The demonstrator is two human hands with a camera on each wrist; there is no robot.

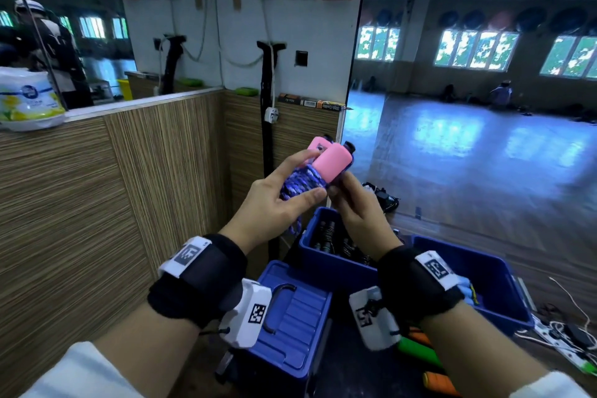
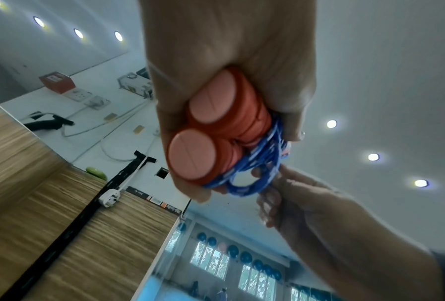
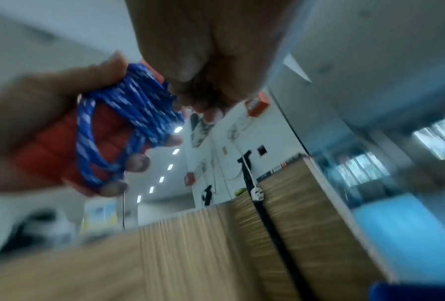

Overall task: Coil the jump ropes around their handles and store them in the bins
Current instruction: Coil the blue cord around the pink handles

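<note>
Currently the pink-handled jump rope point(image 1: 318, 168) is held up in the air above the middle blue bin point(image 1: 323, 252), both handles side by side, the blue-and-white cord point(image 1: 298, 186) wound round their lower half in many turns. A short tail of cord hangs below the bundle, toward the bin. The left hand point(image 1: 274, 203) clasps the bundle, thumb and fingers curled round handles and coil. The right hand point(image 1: 357, 208) is closed at the bundle's near end, fingertips pinching the cord; the right wrist view is blurred, so the exact strand is not resolvable.

Judgement: coiling of this rope is nearly done; what remains is securing the loose end, then dropping the bundle in.

Middle bin already holds dark-handled ropes. Right of it, a second blue bin point(image 1: 497, 275) with a light blue item inside. In front of the middle bin, a closed blue lid point(image 1: 290, 326). Green and orange handles point(image 1: 420, 352) lie nearer the body, apparently not yet stored.
</note>
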